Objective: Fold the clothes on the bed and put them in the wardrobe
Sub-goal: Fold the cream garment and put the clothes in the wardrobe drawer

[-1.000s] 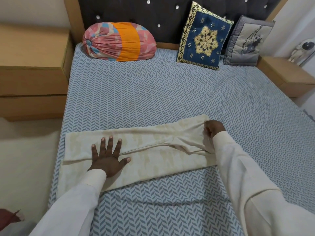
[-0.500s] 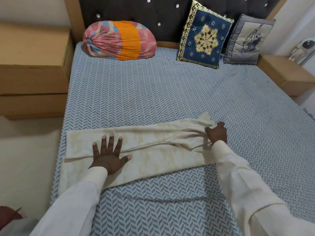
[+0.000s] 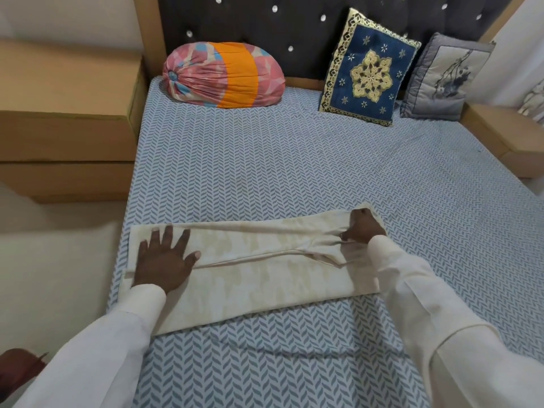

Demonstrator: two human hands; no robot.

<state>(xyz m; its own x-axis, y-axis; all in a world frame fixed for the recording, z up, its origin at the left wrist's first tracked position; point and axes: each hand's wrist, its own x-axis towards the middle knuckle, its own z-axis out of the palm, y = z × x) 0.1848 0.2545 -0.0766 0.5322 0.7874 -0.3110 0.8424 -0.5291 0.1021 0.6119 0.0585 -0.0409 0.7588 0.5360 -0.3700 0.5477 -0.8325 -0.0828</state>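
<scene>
Pulling too hard at the bunched right end of the cream garment (image 3: 265, 278), which lies folded lengthwise across the lower centre of the frame on the bed (image 3: 265, 172), could drag the layers askew, because only the flat, spread-fingered left hand (image 3: 164, 260) at centre left pins it while the right hand (image 3: 363, 228) at centre right pinches a gathered tuck of cloth. Count: one bed, one garment, three cushions (image 3: 371, 69) along the top of the frame, two hands.

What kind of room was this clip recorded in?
Most likely a bedroom: a bed with a cream garment spread on it, a studded headboard, a blue cushion leaning against it, and a wooden bedside cabinet.
</scene>
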